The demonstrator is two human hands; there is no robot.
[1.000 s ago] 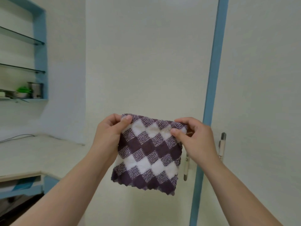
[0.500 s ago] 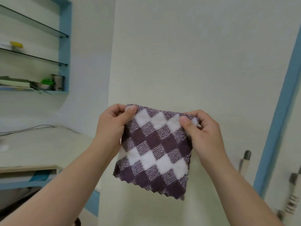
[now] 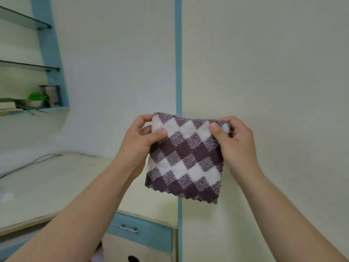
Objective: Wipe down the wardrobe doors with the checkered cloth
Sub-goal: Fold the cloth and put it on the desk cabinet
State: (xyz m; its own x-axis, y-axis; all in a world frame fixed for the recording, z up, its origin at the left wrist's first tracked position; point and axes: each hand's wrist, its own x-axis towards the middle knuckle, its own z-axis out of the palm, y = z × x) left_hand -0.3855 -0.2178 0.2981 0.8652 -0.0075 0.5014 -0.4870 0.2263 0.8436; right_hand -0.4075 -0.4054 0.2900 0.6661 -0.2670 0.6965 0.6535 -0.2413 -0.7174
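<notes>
Forearms raised, left hand (image 3: 138, 142) and right hand (image 3: 237, 144) each pinch the checkered cloth (image 3: 186, 159) at a top corner.

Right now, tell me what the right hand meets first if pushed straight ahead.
Likely the wardrobe door behind the right hand, which pinches the checkered cloth; nothing shows between them, though depth is unclear.

cloth (image 3: 186, 157): checkered, dark purple & white diamonds w/ speckled lilac ones between; fluffy; zigzag bottom edge.
cloth state: spread out flat, hanging free, bottom edge slanting down to the right.
cloth hold: top corners pinched by left hand (image 3: 139, 140) & right hand (image 3: 236, 144), thumbs on near face.
cloth pos.: in front of doors, across blue strip; contact w/ doors can't tell.
doors (image 3: 264, 72): two plain pale cream panels, upright, flush; vert. blue strip (image 3: 178, 53) between.
</notes>
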